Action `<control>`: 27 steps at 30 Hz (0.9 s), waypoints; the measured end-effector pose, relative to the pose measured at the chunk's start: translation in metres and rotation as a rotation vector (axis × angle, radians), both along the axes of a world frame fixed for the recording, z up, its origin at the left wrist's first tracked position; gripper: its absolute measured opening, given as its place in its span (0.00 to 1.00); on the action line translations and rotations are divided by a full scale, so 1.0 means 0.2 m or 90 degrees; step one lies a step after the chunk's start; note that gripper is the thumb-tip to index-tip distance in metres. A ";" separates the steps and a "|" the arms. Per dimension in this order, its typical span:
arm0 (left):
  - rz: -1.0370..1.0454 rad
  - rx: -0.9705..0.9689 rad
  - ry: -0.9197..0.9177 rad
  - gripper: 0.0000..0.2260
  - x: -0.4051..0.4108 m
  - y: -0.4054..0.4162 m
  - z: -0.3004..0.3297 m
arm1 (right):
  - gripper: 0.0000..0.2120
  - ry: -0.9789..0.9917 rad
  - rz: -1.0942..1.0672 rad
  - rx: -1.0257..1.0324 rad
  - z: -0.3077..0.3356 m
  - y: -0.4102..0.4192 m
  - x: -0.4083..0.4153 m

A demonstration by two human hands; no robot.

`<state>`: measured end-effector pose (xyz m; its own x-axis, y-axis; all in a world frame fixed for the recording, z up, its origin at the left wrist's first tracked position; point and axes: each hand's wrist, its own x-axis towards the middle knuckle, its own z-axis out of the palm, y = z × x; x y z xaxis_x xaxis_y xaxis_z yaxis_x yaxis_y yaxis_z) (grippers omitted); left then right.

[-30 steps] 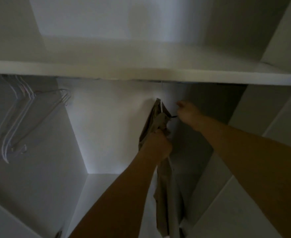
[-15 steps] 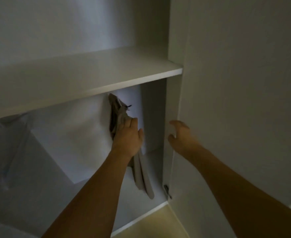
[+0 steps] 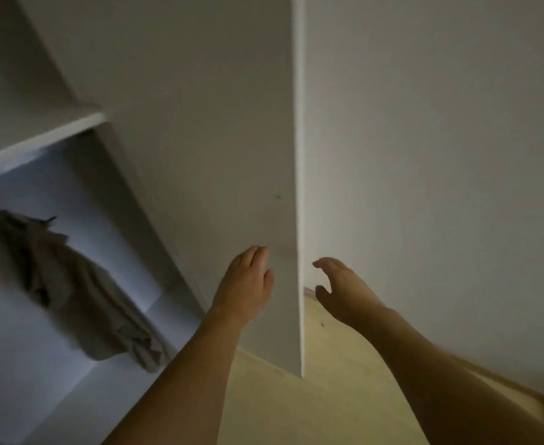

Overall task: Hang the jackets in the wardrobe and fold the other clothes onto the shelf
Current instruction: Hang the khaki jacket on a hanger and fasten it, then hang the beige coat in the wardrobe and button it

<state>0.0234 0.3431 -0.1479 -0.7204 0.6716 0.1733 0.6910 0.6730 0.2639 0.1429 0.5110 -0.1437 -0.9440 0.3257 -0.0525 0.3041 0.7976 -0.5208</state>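
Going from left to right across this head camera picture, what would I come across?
Beige crumpled jacket hanging inside the wardrobe → left hand with straight fingers at the inner face of the door → thin white edge of the open wardrobe door → right hand with loosely curled fingers.

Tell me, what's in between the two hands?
The wardrobe door's thin white edge runs between the left hand and the right hand in the head view.
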 end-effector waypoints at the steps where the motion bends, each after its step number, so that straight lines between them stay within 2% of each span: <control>1: -0.038 0.000 -0.003 0.22 0.10 0.12 -0.02 | 0.24 -0.006 -0.038 0.001 -0.01 0.11 0.14; 4: -0.140 -0.004 -0.002 0.21 0.43 0.49 -0.06 | 0.24 -0.015 -0.146 0.023 -0.05 0.44 0.61; 11: -0.255 -0.027 0.012 0.21 1.18 1.23 -0.14 | 0.26 -0.065 -0.293 -0.016 -0.19 0.97 1.63; 20: -0.396 -0.131 -0.031 0.23 2.00 1.96 -0.45 | 0.27 -0.092 -0.473 -0.089 -0.42 1.44 2.58; 27: -0.467 -0.162 -0.050 0.24 2.92 2.41 -0.54 | 0.27 -0.120 -0.565 -0.126 -0.55 1.69 3.60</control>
